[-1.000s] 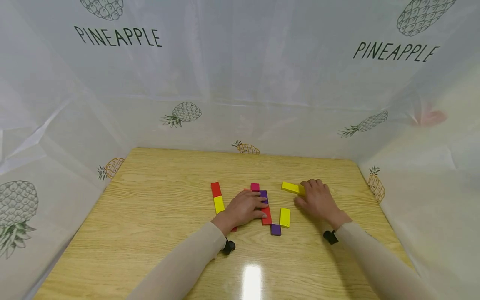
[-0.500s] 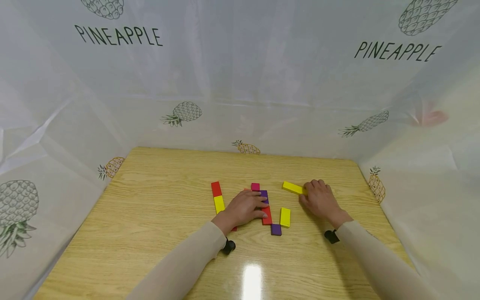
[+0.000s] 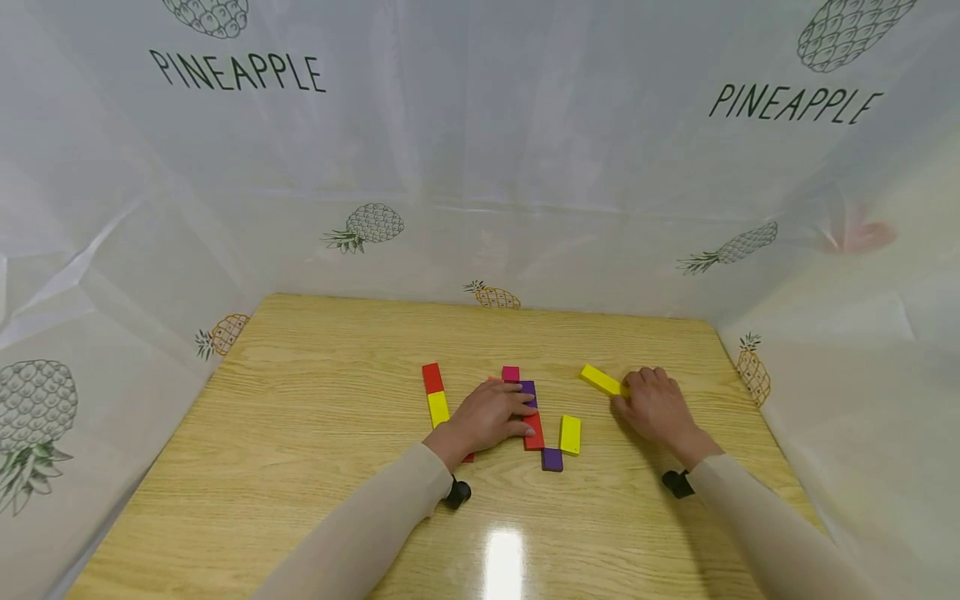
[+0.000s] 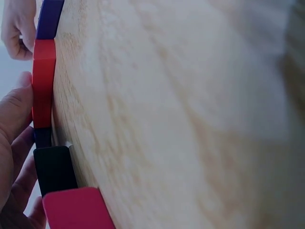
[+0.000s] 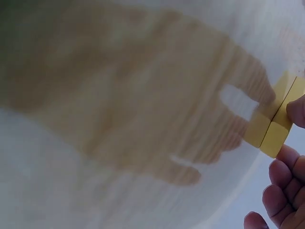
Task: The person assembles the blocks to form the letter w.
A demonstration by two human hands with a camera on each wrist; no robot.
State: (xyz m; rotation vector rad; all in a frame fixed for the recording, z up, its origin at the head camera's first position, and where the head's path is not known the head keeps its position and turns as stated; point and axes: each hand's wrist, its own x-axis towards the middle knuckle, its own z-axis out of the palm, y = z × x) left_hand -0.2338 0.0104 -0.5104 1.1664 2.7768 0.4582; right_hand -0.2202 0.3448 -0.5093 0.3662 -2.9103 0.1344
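In the head view my left hand [image 3: 487, 415] lies over the block row, fingers stretched onto a purple block [image 3: 529, 392] and a red block [image 3: 533, 433]. Its thumb touches the side of the red block in the left wrist view, near a dark block [image 4: 55, 167] and a magenta block [image 4: 76, 210]. My right hand [image 3: 656, 406] pinches the near end of a long yellow block [image 3: 600, 379], which lies slanted on the table. The right wrist view shows thumb and fingers at that yellow block [image 5: 276, 136], mirrored in the glossy tabletop.
Left of the left hand, a red block [image 3: 432, 378] and a yellow block [image 3: 438, 408] form a line, partly hidden. Between the hands sit another yellow block [image 3: 571, 435] and a small purple block [image 3: 552, 459]. Pineapple-print sheeting [image 3: 480, 167] walls the wooden table [image 3: 337, 500].
My right hand has moved right and slightly nearer, carrying the long yellow block along; the block has turned more slanted. The left hand stays put.
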